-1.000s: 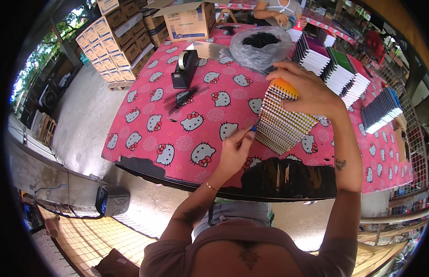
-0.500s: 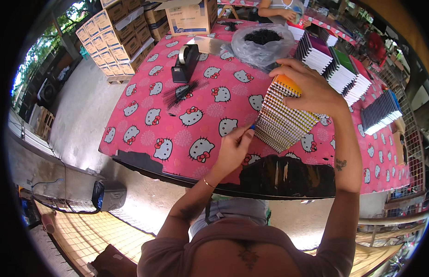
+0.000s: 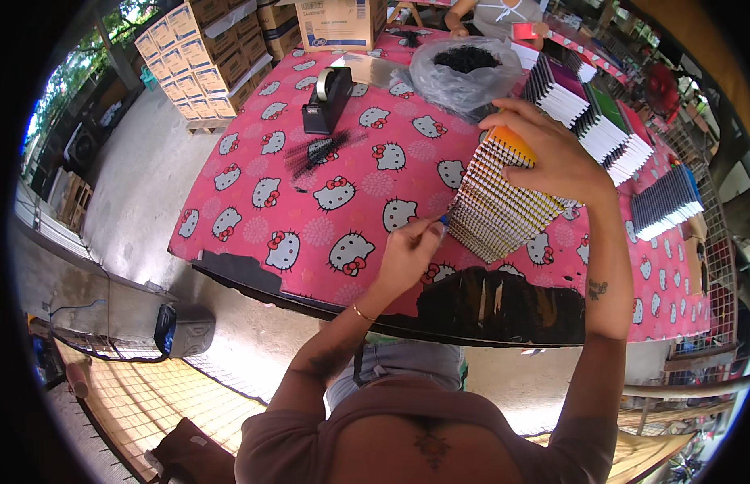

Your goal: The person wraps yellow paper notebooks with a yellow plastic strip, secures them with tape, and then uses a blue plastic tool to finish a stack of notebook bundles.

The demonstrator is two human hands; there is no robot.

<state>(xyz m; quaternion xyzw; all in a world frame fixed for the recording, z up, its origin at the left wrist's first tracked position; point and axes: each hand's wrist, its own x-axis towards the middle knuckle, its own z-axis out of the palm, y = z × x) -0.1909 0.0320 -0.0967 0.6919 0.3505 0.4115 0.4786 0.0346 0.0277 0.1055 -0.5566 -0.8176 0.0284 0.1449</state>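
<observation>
- Right now the right hand is closed over the upper edge of a tilted stack of spiral-bound notebooks with an orange cover, holding it propped on the surface, which wears a pink cloth printed with white cartoon cats.
- Just left of that stack, the left hand is pinched shut on a small blue-tipped object; what it is cannot be told. Its tip touches the lower corner of the stack's wire spines.
- Beyond the left hand, well apart, lies a loose tangle of black wire coils, and farther still stands a black tape dispenser.
- Past the right hand sits a clear plastic bag of black coils.
- To the right of the right hand, rows of notebooks with white page edges stand on edge, with another batch farther right.
- Brown cardboard boxes are stacked far off to the left.
</observation>
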